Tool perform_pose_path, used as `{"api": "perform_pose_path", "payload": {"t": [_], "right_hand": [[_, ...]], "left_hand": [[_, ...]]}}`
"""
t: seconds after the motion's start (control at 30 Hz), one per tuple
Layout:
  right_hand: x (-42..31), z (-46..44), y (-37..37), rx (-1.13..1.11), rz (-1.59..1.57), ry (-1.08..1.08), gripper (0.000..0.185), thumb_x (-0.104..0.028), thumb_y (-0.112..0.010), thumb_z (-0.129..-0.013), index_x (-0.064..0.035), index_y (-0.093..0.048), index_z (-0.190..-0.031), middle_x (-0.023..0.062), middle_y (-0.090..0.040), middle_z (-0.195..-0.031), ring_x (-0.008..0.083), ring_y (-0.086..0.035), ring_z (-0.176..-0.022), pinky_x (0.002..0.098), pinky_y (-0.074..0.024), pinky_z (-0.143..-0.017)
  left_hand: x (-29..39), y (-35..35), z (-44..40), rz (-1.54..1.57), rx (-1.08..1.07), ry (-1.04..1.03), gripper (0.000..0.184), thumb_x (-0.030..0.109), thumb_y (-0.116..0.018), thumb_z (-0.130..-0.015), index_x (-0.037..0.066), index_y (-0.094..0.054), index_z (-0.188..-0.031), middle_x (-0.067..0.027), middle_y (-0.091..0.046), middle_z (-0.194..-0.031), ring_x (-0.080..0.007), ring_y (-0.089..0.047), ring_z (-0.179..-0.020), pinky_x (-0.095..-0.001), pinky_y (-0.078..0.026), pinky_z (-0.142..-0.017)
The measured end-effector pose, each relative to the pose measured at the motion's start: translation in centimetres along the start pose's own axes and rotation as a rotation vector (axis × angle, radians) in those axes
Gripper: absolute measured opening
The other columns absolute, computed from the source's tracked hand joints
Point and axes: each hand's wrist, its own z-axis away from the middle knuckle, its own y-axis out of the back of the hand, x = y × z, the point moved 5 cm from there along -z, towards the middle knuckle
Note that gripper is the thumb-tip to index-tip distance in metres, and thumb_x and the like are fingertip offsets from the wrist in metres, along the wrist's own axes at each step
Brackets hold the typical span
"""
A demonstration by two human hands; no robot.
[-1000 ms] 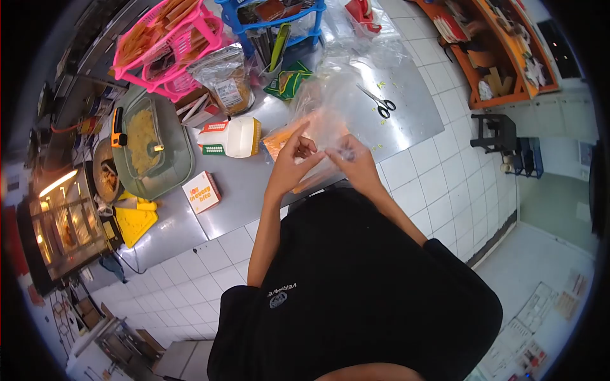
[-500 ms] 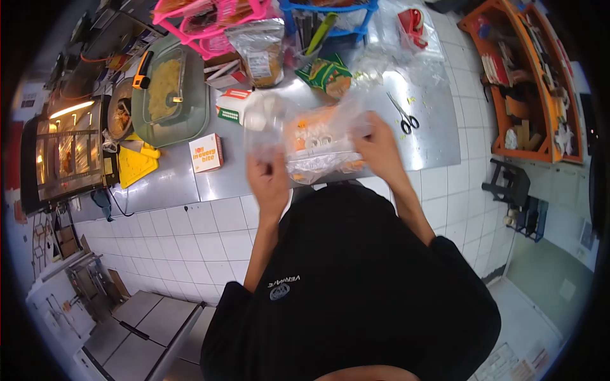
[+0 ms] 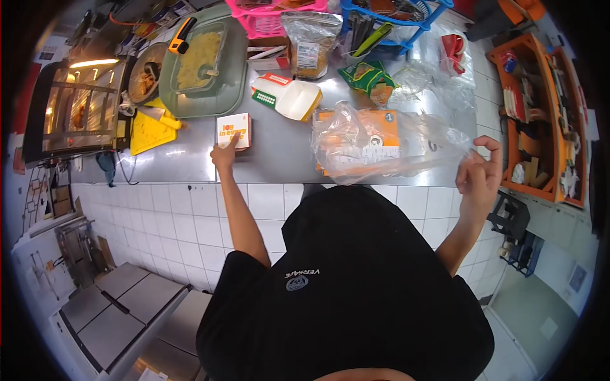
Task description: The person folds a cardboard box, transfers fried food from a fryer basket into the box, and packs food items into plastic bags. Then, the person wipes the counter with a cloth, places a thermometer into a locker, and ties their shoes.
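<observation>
My left hand (image 3: 225, 154) grips the near left corner of a small white and red cardboard box (image 3: 230, 124), thumb on its printed top. The box rests on the steel table. In front of me a clear plastic bag (image 3: 416, 162) lies around an orange box (image 3: 381, 120), and a white paper slip shows through the film. The bag's stretched end is pinched by my right hand (image 3: 480, 168), out to the right. Just beyond lies an open paper food tray (image 3: 298, 101) with a pale inside.
At the left stand a lit display warmer (image 3: 82, 114), a yellow board (image 3: 151, 130) with a knife and a green tub (image 3: 238, 70). Behind are a green packet (image 3: 368, 77), a pouch of crumbs (image 3: 311, 47), and pink (image 3: 257, 24) and blue baskets (image 3: 406, 32). An orange shelf (image 3: 534, 127) stands right.
My left hand has let go of the plastic bag and taken hold of the small box. The right hand has drawn the bag's end rightward. My view has shifted left.
</observation>
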Motion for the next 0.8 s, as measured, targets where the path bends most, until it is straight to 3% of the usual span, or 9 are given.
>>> {"api": "perform_pose_path", "payload": {"t": [0.13,0.2,0.27,0.33,0.47,0.53,0.67,0.73,0.8], "right_hand": [[-3.8,0.4,0.2,0.166,-0.177,0.356,0.027,-0.007,-0.048,-0.087,0.0005,-0.044,-0.113,0.002,-0.045,-0.057,0.0101,-0.037,-0.049,0.0227,-0.0331,-0.047],[-4.8,0.9,-1.5,0.078,-0.242,0.464,0.024,-0.009,-0.049,-0.088,0.0004,-0.047,-0.11,0.003,-0.047,-0.058,0.0137,-0.042,-0.052,0.0279,-0.0402,-0.053],[-5.6,2.3,-6.5,-0.236,-0.108,0.588,0.019,-0.008,-0.052,-0.084,0.0013,-0.055,-0.1,0.0073,-0.055,-0.061,0.0162,-0.05,-0.055,0.0344,-0.0479,-0.063],[-4.5,3.1,-10.8,-0.506,-0.019,0.295,0.016,-0.004,-0.056,-0.077,0.0028,-0.06,-0.09,0.0124,-0.064,-0.07,0.0211,-0.061,-0.062,0.0359,-0.0509,-0.074],[-2.2,2.7,-13.2,-0.766,0.137,-0.024,0.017,-0.002,-0.058,-0.071,0.0033,-0.064,-0.087,0.0137,-0.068,-0.075,0.0239,-0.067,-0.074,0.0339,-0.0504,-0.081],[-1.6,2.7,-14.0,-0.975,0.163,-0.08,0.035,-0.014,-0.06,-0.082,0.0064,-0.056,-0.111,0.0179,-0.068,-0.09,0.0237,-0.068,-0.083,0.0356,-0.0501,-0.085],[-0.4,3.1,-17.4,-0.751,0.235,-0.355,0.046,-0.012,-0.068,-0.078,0.0026,-0.055,-0.12,0.016,-0.066,-0.107,0.0245,-0.064,-0.102,0.0329,-0.0491,-0.086],[-0.3,2.9,-18.3,-0.578,0.064,-0.351,0.064,-0.018,-0.073,-0.079,0.0039,-0.044,-0.131,0.0172,-0.056,-0.127,0.0248,-0.058,-0.112,0.0332,-0.0472,-0.09],[0.9,3.9,-15.9,-0.367,0.061,-0.483,0.066,-0.021,-0.074,-0.079,0.0035,-0.043,-0.132,0.0136,-0.056,-0.124,0.0212,-0.055,-0.113,0.0318,-0.0448,-0.092]], "left_hand": [[-0.4,-1.5,-0.9,0.16,-0.191,0.014,0.072,0.036,-0.087,-0.066,-0.014,-0.057,-0.11,-0.019,-0.068,-0.099,-0.024,-0.067,-0.087,-0.0323,-0.051,-0.079],[2.2,-0.7,1.6,0.221,-0.314,0.101,0.049,0.032,-0.084,-0.071,-0.005,-0.066,-0.097,-0.0072,-0.068,-0.081,-0.0114,-0.058,-0.063,-0.0251,-0.041,-0.055],[1.9,-1.0,1.4,0.266,-0.334,0.116,0.045,0.032,-0.083,-0.071,-0.003,-0.066,-0.095,-0.0051,-0.066,-0.077,-0.0076,-0.053,-0.058,-0.0234,-0.035,-0.051],[2.6,-0.9,2.2,0.364,-0.373,0.132,0.047,0.026,-0.083,-0.072,-0.01,-0.066,-0.098,-0.0155,-0.07,-0.091,-0.018,-0.066,-0.08,-0.0289,-0.048,-0.075],[0.2,-1.5,1.7,0.431,-0.323,0.141,0.059,0.026,-0.082,-0.073,-0.012,-0.057,-0.11,-0.0134,-0.067,-0.1,-0.0168,-0.065,-0.085,-0.0284,-0.048,-0.079],[5.2,1.8,6.2,0.594,-0.418,0.234,0.06,0.025,-0.079,-0.076,-0.011,-0.052,-0.116,-0.0131,-0.065,-0.106,-0.0174,-0.064,-0.092,-0.0302,-0.048,-0.084],[13.5,4.8,13.0,0.909,-0.71,0.07,0.049,0.022,-0.071,-0.084,-0.004,-0.051,-0.12,-0.0147,-0.063,-0.107,-0.0188,-0.062,-0.098,-0.0327,-0.048,-0.087],[18.7,6.1,18.5,0.809,-0.966,-0.032,0.058,0.025,-0.069,-0.086,-0.005,-0.042,-0.127,-0.0149,-0.059,-0.111,-0.0194,-0.06,-0.101,-0.0326,-0.047,-0.089],[21.7,5.5,23.3,0.762,-1.178,-0.169,0.068,0.03,-0.069,-0.086,-0.005,-0.033,-0.132,-0.0161,-0.054,-0.115,-0.0212,-0.055,-0.108,-0.0335,-0.044,-0.093]]}}
